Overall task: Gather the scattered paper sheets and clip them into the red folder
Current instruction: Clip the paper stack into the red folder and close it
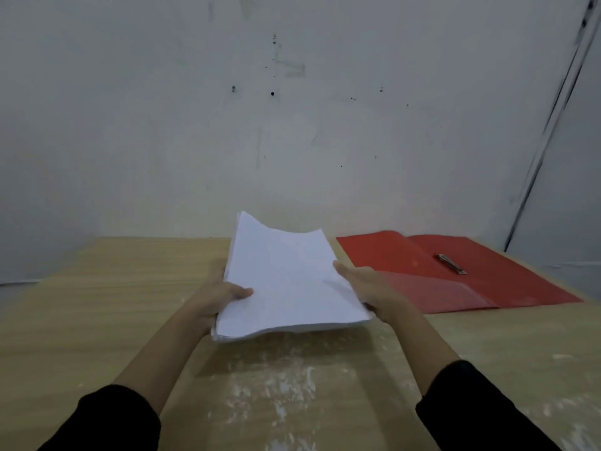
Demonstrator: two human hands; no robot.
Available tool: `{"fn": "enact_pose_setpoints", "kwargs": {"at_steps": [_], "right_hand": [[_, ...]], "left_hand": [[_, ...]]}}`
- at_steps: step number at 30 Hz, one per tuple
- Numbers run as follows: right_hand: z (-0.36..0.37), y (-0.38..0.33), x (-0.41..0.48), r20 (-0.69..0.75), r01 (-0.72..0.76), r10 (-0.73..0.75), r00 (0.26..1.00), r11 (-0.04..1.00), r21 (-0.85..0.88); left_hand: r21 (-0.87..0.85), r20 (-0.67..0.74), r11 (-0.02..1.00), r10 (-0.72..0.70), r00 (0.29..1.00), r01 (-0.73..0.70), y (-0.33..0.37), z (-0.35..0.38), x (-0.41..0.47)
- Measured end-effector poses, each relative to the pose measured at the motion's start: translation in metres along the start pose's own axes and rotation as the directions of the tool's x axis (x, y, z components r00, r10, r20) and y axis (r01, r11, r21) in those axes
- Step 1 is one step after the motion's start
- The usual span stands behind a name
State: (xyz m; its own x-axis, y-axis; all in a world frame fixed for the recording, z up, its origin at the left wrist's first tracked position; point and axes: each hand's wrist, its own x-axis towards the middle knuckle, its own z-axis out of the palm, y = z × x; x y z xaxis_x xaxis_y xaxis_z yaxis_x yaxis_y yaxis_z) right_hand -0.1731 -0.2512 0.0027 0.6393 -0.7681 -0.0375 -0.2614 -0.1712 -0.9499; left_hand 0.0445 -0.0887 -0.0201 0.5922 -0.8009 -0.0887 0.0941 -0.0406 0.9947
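A stack of white paper sheets (289, 281) is held above the wooden table, sagging a little in the middle. My left hand (218, 294) grips its left edge, thumb on top. My right hand (374, 291) grips the right edge. The red folder (487, 281) lies open and flat on the table to the right of the stack, touching the wall side. Its metal clip (452, 263) sits on the inner right panel, and a clear pocket covers the folder's near left corner.
The wooden table (97, 320) has pale, scuffed patches near its front middle. A grey-white wall stands right behind the table's far edge. A dark door-frame line runs down at the far right.
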Motion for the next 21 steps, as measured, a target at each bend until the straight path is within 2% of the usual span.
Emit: {"fn": "enact_pose_setpoints", "kwargs": {"at_steps": [3,6,8,10,12,14,21], "right_hand": [[-0.024,0.025,0.024,-0.23,0.038,-0.086,0.969,0.978,-0.206],[-0.061,0.052,0.045,-0.329,0.004,-0.161,0.93,0.902,-0.432],[-0.085,0.068,0.057,-0.331,-0.11,-0.139,0.933,0.767,-0.632],[-0.104,0.083,0.063,-0.328,-0.255,-0.025,0.945,0.573,-0.779],[-0.116,0.096,0.064,-0.334,-0.349,0.119,0.935,0.475,-0.808],[-0.117,0.105,0.062,-0.319,-0.374,0.195,0.927,0.463,-0.804],[-0.103,0.099,0.045,-0.284,-0.337,0.186,0.941,0.417,-0.844]], "left_hand": [[0.0,-0.085,1.0,-0.026,0.996,0.026,-0.013,-0.002,0.023],[-0.027,-0.12,0.996,-0.091,0.989,0.088,-0.026,-0.006,0.044],[-0.034,-0.145,0.994,-0.104,0.984,0.1,-0.03,-0.006,0.056],[-0.015,-0.165,0.996,-0.094,0.982,0.093,-0.031,-0.006,0.063],[-0.007,-0.155,0.996,-0.088,0.984,0.088,-0.032,-0.005,0.072],[-0.027,-0.147,0.996,-0.088,0.985,0.085,-0.035,-0.005,0.076],[-0.113,-0.158,0.994,-0.022,0.987,0.004,-0.029,-0.007,0.071]]}}
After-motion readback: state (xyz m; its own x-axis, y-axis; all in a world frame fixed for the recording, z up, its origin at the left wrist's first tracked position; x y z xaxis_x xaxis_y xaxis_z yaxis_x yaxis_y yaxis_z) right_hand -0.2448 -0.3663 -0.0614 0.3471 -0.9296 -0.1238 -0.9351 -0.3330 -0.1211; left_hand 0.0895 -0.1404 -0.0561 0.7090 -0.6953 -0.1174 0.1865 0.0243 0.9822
